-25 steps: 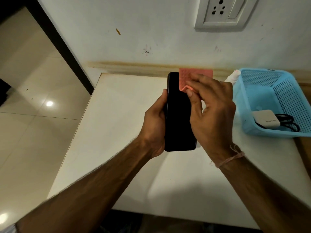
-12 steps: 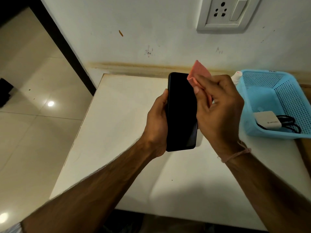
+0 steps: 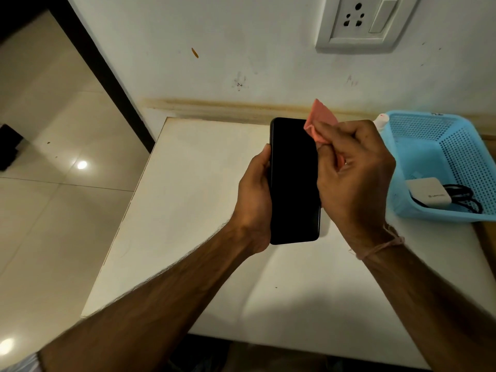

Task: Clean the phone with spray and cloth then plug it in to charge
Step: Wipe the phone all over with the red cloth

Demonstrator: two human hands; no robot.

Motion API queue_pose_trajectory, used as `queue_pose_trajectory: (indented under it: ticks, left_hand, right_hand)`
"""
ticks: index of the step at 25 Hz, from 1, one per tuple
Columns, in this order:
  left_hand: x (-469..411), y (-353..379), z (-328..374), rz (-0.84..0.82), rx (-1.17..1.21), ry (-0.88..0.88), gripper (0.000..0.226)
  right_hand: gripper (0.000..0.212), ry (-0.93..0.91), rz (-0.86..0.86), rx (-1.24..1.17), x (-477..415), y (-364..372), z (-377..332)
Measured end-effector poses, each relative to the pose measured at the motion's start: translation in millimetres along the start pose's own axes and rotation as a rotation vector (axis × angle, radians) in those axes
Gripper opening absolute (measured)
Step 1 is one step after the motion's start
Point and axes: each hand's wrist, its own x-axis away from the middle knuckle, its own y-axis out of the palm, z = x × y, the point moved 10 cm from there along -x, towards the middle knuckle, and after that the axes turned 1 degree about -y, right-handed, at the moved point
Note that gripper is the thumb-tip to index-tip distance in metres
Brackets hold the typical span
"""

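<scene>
My left hand (image 3: 255,194) grips a black phone (image 3: 292,181) by its left edge, holding it upright above the white table (image 3: 188,224) with the dark screen facing me. My right hand (image 3: 354,173) pinches a small pink cloth (image 3: 320,119) at the phone's upper right corner. A white spray bottle (image 3: 381,122) peeks out behind my right hand, mostly hidden. A white charger (image 3: 429,193) with a black cable (image 3: 464,200) lies in the blue basket (image 3: 440,146).
A white wall socket with a switch (image 3: 362,20) sits on the wall above the table. The blue basket stands at the table's right side. The table's left edge (image 3: 128,210) drops off to a tiled floor (image 3: 53,183).
The cloth slid from the top middle of the screen to the phone's upper right corner and bunched up between my right fingers. My left hand kept its grip on the phone.
</scene>
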Motion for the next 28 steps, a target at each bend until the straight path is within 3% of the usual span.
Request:
queue_pose_trajectory:
  ticks: [6, 12, 19, 24, 28]
  left_hand:
    - [1.2, 0.2, -0.4, 0.025, -0.028, 0.020, 0.055]
    - [0.3, 1.9, -2.0, -0.014, -0.017, -0.003, 0.056]
    - [0.2, 3.5, -2.5, -0.026, 0.022, 0.045, 0.052]
    - [-0.9, 6.9, 0.1, -0.082, 0.045, 0.016, 0.059]
    - [-1.3, 4.1, -5.8, -0.022, 0.040, 0.026, 0.050]
  right_hand:
    - [0.027, -0.164, -0.088, -0.021, 8.9, 16.9, -33.9]
    - [0.027, -0.020, 0.025, 0.025, -2.0, -4.6, 0.5]
    - [0.026, -0.189, -0.091, -0.003, 8.2, 16.4, -39.1]
    - [0.025, -0.044, 0.010, 0.049, -6.9, -8.8, 2.9]
    - [0.024, -0.156, -0.073, -0.007, 8.5, 15.5, -34.9]
